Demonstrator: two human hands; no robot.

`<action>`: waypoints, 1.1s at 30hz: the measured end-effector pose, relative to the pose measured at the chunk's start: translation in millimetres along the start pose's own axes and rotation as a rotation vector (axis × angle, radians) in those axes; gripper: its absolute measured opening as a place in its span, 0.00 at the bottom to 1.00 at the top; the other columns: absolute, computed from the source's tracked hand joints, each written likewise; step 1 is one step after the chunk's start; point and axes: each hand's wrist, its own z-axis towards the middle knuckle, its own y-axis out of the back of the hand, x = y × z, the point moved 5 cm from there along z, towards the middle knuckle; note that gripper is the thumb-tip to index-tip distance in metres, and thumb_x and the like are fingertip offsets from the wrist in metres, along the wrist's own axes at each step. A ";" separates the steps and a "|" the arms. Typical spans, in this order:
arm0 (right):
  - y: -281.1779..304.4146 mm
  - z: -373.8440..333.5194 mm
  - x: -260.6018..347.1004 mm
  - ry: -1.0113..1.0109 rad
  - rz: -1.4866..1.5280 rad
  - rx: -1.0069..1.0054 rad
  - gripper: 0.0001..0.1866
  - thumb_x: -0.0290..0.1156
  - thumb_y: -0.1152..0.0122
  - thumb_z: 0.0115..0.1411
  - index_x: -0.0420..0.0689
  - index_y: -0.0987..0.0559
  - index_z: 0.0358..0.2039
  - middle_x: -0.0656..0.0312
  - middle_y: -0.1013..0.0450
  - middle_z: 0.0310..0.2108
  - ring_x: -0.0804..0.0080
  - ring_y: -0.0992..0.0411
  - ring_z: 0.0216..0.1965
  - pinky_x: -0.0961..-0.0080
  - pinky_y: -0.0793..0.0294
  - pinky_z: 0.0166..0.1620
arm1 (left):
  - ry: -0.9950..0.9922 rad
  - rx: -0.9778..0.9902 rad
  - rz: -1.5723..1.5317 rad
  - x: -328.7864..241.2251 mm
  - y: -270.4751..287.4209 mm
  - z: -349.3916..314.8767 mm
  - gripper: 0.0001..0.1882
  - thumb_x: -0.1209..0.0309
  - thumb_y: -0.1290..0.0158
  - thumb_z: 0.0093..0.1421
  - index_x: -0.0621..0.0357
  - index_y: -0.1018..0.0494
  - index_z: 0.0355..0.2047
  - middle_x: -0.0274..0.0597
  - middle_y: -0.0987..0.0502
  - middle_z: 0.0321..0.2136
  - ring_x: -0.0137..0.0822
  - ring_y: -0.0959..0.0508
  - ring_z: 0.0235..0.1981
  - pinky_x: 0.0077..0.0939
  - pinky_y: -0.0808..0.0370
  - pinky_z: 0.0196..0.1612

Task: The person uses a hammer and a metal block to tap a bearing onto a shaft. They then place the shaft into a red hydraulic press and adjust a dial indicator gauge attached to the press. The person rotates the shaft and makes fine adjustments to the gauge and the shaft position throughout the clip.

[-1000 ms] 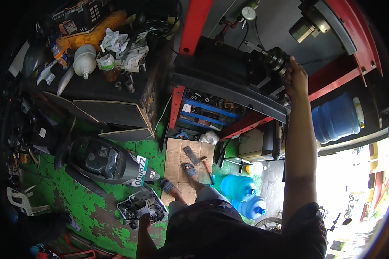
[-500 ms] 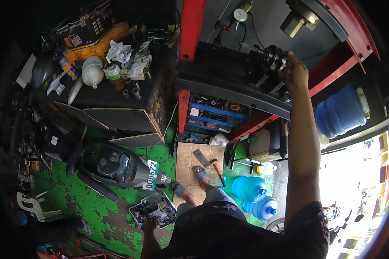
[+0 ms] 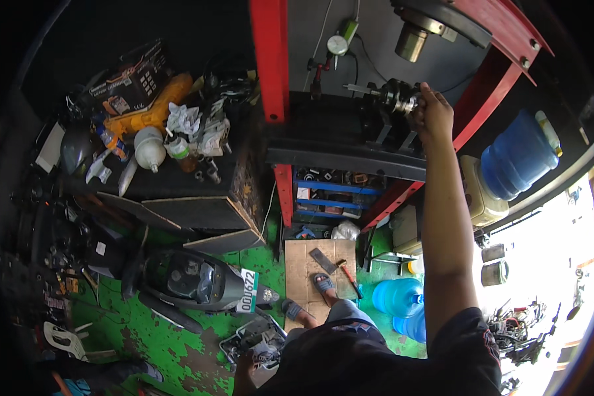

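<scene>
A dark, shiny metal crankshaft (image 3: 397, 97) rests across black upright supports (image 3: 380, 129) on the bed of a red-framed press. My right arm is stretched out to it. The fingers of my right hand (image 3: 435, 117) are closed round the crankshaft's right end, which they partly cover. Its thin shaft points left. Behind it, a round dial gauge (image 3: 337, 45) sits on a red and black stand, apart from the crankshaft. My left hand (image 3: 245, 364) hangs low at my side, above a crate of parts (image 3: 261, 343); its fingers are too dark to make out.
The press's red post (image 3: 269, 59) rises left of the bed, and its brass-coloured ram (image 3: 410, 43) hangs above. A cluttered bench (image 3: 244, 181) stands left, with a scooter (image 3: 201, 280) below it. On cardboard (image 3: 300, 254) by my feet lies a hammer (image 3: 351, 278). Blue water jugs (image 3: 397, 297) stand to the right.
The whole view has shifted, so the press appears further left and the floor things further right. My right hand stays on the crankshaft's end, with its fingers slightly repositioned.
</scene>
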 end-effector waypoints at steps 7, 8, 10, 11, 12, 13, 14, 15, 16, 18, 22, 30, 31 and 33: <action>-4.0 -20.3 2.8 0.192 0.118 -0.152 0.09 0.33 0.36 0.68 0.41 0.23 0.37 0.69 0.33 0.19 0.81 0.38 0.15 0.81 0.41 0.17 | -0.025 0.084 0.005 -43.2 13.9 -5.0 0.25 0.47 0.53 0.73 0.56 0.28 0.53 0.43 0.22 0.40 0.41 0.19 0.44 0.38 0.21 0.43; -16.0 -19.2 -2.0 0.231 0.104 -0.152 0.09 0.33 0.36 0.68 0.40 0.23 0.37 0.68 0.33 0.19 0.81 0.37 0.15 0.81 0.40 0.17 | -0.025 0.076 0.004 -51.0 9.4 -17.3 0.25 0.47 0.53 0.73 0.56 0.28 0.53 0.43 0.22 0.40 0.41 0.19 0.44 0.38 0.21 0.43; -7.6 -1.3 -26.6 0.138 -0.080 -0.225 0.10 0.31 0.39 0.69 0.36 0.23 0.38 0.65 0.29 0.19 0.80 0.32 0.18 0.77 0.35 0.19 | -0.060 0.095 0.080 -84.2 3.4 -20.4 0.24 0.47 0.53 0.73 0.56 0.28 0.53 0.43 0.22 0.40 0.41 0.19 0.44 0.37 0.21 0.43; -10.5 -4.6 -25.6 0.142 -0.072 -0.242 0.11 0.32 0.39 0.69 0.35 0.23 0.39 0.64 0.27 0.20 0.79 0.31 0.18 0.77 0.34 0.20 | -0.070 0.096 0.114 -94.8 3.5 -25.2 0.24 0.47 0.53 0.73 0.56 0.28 0.53 0.43 0.22 0.40 0.41 0.19 0.44 0.37 0.21 0.43; -16.6 -7.5 -21.1 0.146 -0.060 -0.251 0.13 0.34 0.39 0.69 0.34 0.22 0.39 0.62 0.26 0.21 0.78 0.30 0.18 0.76 0.32 0.21 | -0.082 0.092 0.140 -105.5 2.1 -30.2 0.24 0.48 0.53 0.73 0.56 0.28 0.53 0.43 0.21 0.40 0.41 0.19 0.44 0.37 0.21 0.43; -21.3 -16.0 -10.5 0.238 -0.034 -0.251 0.14 0.35 0.39 0.69 0.34 0.22 0.39 0.62 0.26 0.21 0.77 0.29 0.19 0.76 0.30 0.23 | -0.096 0.088 0.160 -117.1 -1.7 -34.7 0.24 0.48 0.53 0.73 0.56 0.28 0.53 0.43 0.21 0.40 0.41 0.19 0.43 0.37 0.21 0.42; -21.7 -22.3 -0.5 0.336 -0.014 -0.257 0.15 0.36 0.38 0.69 0.34 0.23 0.39 0.62 0.25 0.21 0.77 0.28 0.19 0.76 0.29 0.24 | -0.114 0.089 0.186 -131.7 -6.9 -38.0 0.24 0.48 0.53 0.73 0.56 0.28 0.53 0.43 0.21 0.40 0.41 0.19 0.43 0.37 0.21 0.42; -16.3 -16.5 -12.3 0.234 0.003 -0.287 0.14 0.35 0.39 0.69 0.34 0.23 0.39 0.60 0.25 0.21 0.74 0.26 0.20 0.74 0.27 0.26 | -0.122 0.089 0.223 -139.5 -6.8 -41.3 0.24 0.48 0.53 0.73 0.56 0.28 0.52 0.43 0.21 0.40 0.41 0.19 0.43 0.37 0.21 0.42; -12.0 -10.0 -24.6 0.131 0.024 -0.315 0.14 0.35 0.40 0.69 0.34 0.24 0.39 0.58 0.24 0.21 0.72 0.24 0.21 0.72 0.26 0.27 | -0.129 0.089 0.260 -147.3 -7.1 -44.4 0.24 0.48 0.53 0.73 0.56 0.28 0.52 0.43 0.21 0.40 0.41 0.19 0.43 0.37 0.21 0.42; -22.4 -16.5 -21.6 0.187 -0.126 -0.382 0.14 0.35 0.42 0.71 0.34 0.25 0.43 0.57 0.25 0.21 0.73 0.27 0.18 0.72 0.28 0.24 | -0.122 0.062 0.307 -149.1 2.3 -61.0 0.23 0.49 0.53 0.73 0.56 0.28 0.52 0.42 0.21 0.40 0.41 0.19 0.43 0.37 0.21 0.42; -22.8 -8.7 -10.8 0.319 -0.121 -0.418 0.15 0.36 0.43 0.71 0.34 0.26 0.42 0.53 0.22 0.24 0.65 0.22 0.23 0.67 0.24 0.30 | -0.108 0.019 0.406 -151.0 24.6 -79.9 0.23 0.50 0.53 0.73 0.56 0.27 0.52 0.42 0.21 0.40 0.41 0.18 0.42 0.37 0.21 0.42; -19.6 3.4 -16.7 0.133 0.017 -0.331 0.11 0.32 0.45 0.70 0.34 0.28 0.42 0.38 0.21 0.33 0.33 0.23 0.38 0.46 0.25 0.44 | -0.086 -0.057 0.514 -138.9 63.5 -112.8 0.22 0.51 0.52 0.73 0.57 0.27 0.51 0.42 0.21 0.40 0.40 0.18 0.41 0.36 0.20 0.41; -15.8 3.5 -20.9 0.165 -0.043 -0.394 0.11 0.31 0.46 0.70 0.35 0.28 0.42 0.37 0.22 0.34 0.33 0.23 0.39 0.45 0.25 0.44 | -0.093 -0.065 0.530 -143.4 69.4 -114.0 0.21 0.51 0.52 0.73 0.57 0.27 0.51 0.42 0.21 0.40 0.40 0.18 0.41 0.36 0.20 0.41; -27.6 -16.2 0.1 0.217 -0.047 -0.332 0.11 0.32 0.47 0.70 0.34 0.28 0.43 0.38 0.21 0.35 0.34 0.22 0.40 0.46 0.25 0.45 | -0.098 -0.081 0.532 -145.1 74.2 -117.4 0.21 0.52 0.52 0.73 0.57 0.26 0.51 0.42 0.21 0.39 0.40 0.18 0.40 0.36 0.20 0.41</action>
